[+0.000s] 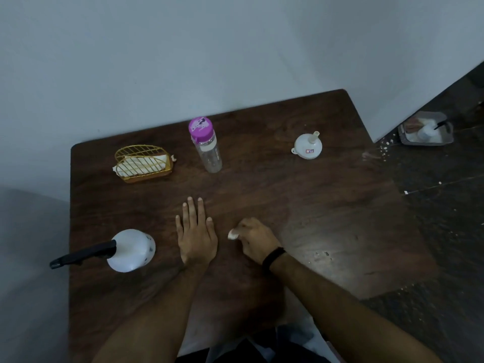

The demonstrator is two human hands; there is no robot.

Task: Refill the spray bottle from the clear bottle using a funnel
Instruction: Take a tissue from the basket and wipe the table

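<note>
A white spray bottle with a black trigger head stands at the table's left edge. The clear bottle with a purple cap stands upright toward the back middle. A white funnel lies mouth-down at the back right, spout pointing up. My left hand rests flat on the wood, fingers straight, between the spray bottle and my right hand. My right hand has curled fingers that grip a small white wad, which pokes out at its left side.
A yellow wire holder with white napkins sits at the back left of the dark wooden table. On the floor to the right lies a metal tray with small items. A wall runs behind the table.
</note>
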